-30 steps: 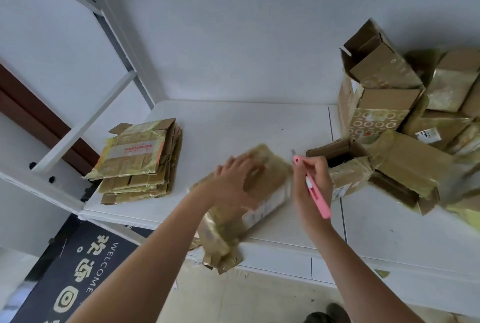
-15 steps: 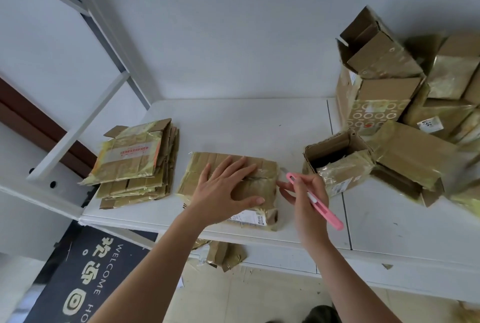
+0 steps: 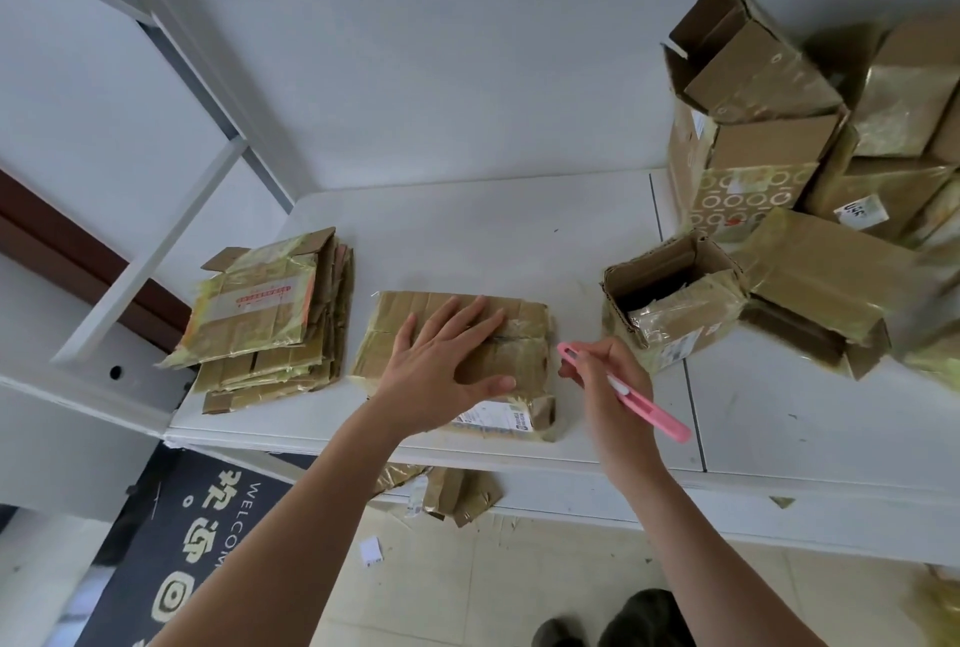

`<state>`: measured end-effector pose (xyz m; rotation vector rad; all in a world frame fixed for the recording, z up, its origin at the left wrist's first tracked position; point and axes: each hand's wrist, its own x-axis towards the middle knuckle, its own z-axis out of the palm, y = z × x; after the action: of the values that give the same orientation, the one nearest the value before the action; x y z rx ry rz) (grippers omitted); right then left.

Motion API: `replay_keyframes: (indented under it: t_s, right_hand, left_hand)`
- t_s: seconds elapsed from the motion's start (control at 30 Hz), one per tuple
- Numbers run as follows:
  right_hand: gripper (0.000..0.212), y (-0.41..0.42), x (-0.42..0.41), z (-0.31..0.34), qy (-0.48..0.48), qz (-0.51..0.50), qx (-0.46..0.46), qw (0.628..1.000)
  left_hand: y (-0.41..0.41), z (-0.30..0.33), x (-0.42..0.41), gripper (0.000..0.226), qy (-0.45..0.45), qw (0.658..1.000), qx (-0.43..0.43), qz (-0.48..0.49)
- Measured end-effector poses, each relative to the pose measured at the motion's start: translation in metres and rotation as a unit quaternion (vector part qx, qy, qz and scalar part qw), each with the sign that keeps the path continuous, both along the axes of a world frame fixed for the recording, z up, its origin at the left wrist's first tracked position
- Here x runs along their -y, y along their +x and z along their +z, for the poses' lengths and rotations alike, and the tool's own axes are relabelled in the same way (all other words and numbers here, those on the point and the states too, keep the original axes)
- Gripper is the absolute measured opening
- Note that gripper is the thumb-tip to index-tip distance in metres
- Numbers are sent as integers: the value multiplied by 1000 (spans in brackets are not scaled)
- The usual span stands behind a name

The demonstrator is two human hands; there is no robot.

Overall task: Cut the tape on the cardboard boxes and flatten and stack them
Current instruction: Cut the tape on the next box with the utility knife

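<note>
Pink box cutter [image 3: 626,392] pinched in right hand [image 3: 610,386], tip just right of the flattened box [image 3: 519,334]. Left hand [image 3: 444,365] spread flat, pressing that box onto the white table [image 3: 467,241]. Best keep palm weight on, blade clear of fingers. Flat stack [image 3: 270,313] sits left of the box, uncut boxes [image 3: 810,209] right.

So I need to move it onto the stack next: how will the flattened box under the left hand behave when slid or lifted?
The flattened box is probably light. Its glossy tape looks likely to slide easily on the smooth white table. Lifted by one edge, it may hinge at its creases.
</note>
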<state>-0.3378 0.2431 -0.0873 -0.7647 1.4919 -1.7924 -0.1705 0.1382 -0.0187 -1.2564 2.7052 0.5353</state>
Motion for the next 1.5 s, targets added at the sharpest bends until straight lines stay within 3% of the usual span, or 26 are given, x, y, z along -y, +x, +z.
replay_keyframes:
  t_s: [0.5, 0.67, 0.83, 0.93, 1.0, 1.07, 1.13, 1.2, 1.27, 1.43, 1.5]
  right_hand:
    - [18, 0, -53, 11, 27, 114, -53, 992]
    - [15, -6, -39, 23, 15, 62, -5, 998]
    - [17, 4, -39, 24, 8, 107, -18, 994]
    - [26, -8, -48, 29, -2, 87, -64, 994]
    - [16, -20, -57, 28, 2, 39, -120, 992]
    - [7, -38, -66, 18, 47, -7, -259, 965]
    - [3, -61, -73, 3, 178, -43, -461, 868]
    - [15, -80, -74, -8, 341, -35, -520, 783]
    - [23, -95, -70, -13, 448, -31, -505, 737]
    - [27, -107, -59, 0, 532, -3, -483, 695]
    - [15, -91, -50, 18, 488, 18, -490, 722]
  left_hand:
    - [0, -1, -1, 89, 12, 999, -29, 12]
    - [1, -1, 0, 91, 17, 999, -42, 19]
    - [2, -3, 4, 93, 13, 998, -52, 14]
    - [2, 1, 10, 93, 19, 998, -57, 6]
    - [2, 1, 12, 92, 16, 998, -55, -2]
    - [3, -1, 10, 85, 6, 998, -60, -6]
    - [4, -4, 7, 71, -10, 997, -70, -1]
    - [2, -6, 5, 61, -39, 997, -62, 4]
    - [0, -7, 3, 64, -67, 997, -42, 3]
    - [4, -5, -3, 85, -92, 989, -110, 48]
    - [6, -5, -6, 96, -121, 982, -96, 107]
